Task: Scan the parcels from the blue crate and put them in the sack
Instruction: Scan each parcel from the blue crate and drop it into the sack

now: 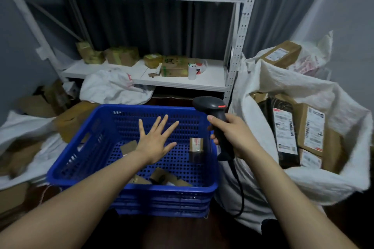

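Observation:
A blue perforated crate (85, 147) stands on the floor in front of me. Several small brown parcels lie in it: one with a white label (196, 144) leans at its right wall, another (128, 146) lies left of my wrist, more (162, 176) sit near the front. My left hand (155, 141) hovers over the crate with fingers spread, holding nothing. My right hand (232, 133) grips the handle of a black barcode scanner (212, 107) above the crate's right rim. To the right, a white sack (303, 180) stands open, holding several labelled boxes (311, 131).
A white metal shelf (182, 81) behind the crate carries taped boxes and a cup. A crumpled white bag (113, 89) lies under it. Another white sack with brown boxes (26, 147) is on the left. A second filled sack (283, 54) stands at the back right.

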